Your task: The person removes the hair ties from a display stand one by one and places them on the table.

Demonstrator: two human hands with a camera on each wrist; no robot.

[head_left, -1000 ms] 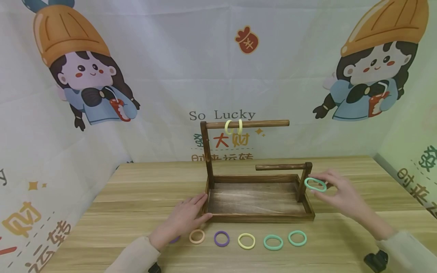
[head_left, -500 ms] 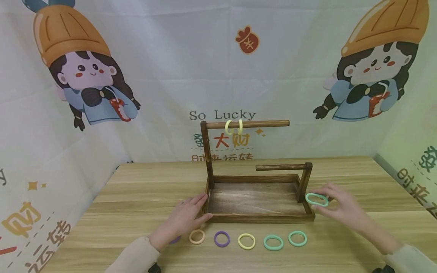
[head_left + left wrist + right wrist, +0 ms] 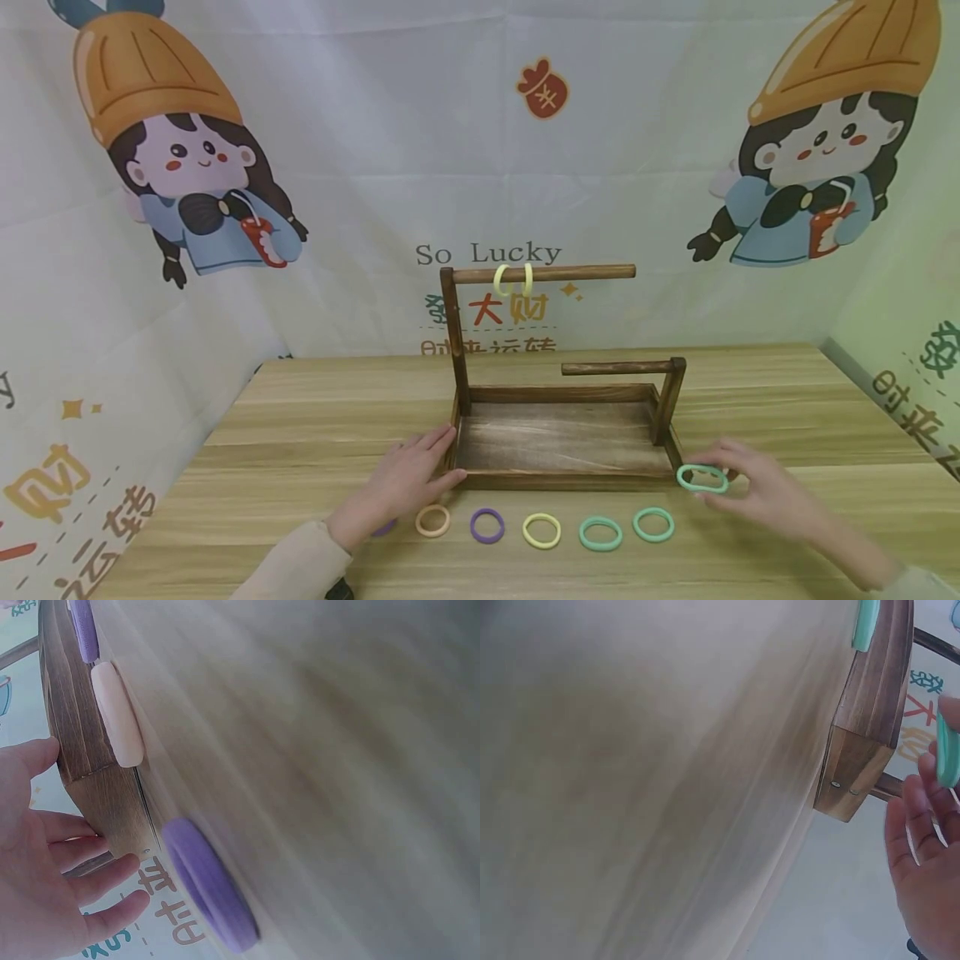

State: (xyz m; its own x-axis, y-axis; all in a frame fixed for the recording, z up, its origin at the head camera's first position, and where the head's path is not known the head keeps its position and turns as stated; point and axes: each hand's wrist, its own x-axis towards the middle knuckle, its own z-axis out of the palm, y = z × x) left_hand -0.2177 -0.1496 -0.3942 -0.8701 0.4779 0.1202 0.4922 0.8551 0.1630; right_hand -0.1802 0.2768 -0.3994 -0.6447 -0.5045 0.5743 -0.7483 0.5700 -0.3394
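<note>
In the head view my left hand (image 3: pixel 401 475) rests at the left front corner of a brown wooden rack with a tray base (image 3: pixel 570 481), fingers extended along its side. My right hand (image 3: pixel 757 492) pinches a green hair tie (image 3: pixel 703 490) between thumb and fingers, beside the rack's right front corner. The right wrist view shows this held hair tie (image 3: pixel 946 754) edge-on. Along the front of the rack lie a peach hair tie (image 3: pixel 418 522), a purple one, a yellow one (image 3: pixel 542 546) and two green ones. Another purple hair tie (image 3: pixel 210 885) is partly hidden by my left arm in the head view.
Two pale yellow hair ties (image 3: pixel 528 279) hang on the rack's upper bar (image 3: pixel 585 272). A lower bar (image 3: pixel 615 367) extends leftward from the right post (image 3: pixel 667 404). The wooden table (image 3: pixel 315 433) meets a printed cloth backdrop (image 3: pixel 360 167) at the back and sides.
My right hand has moved down and toward me with the green hair tie, from beside the right post to the front corner. My left hand has stayed in place.
</note>
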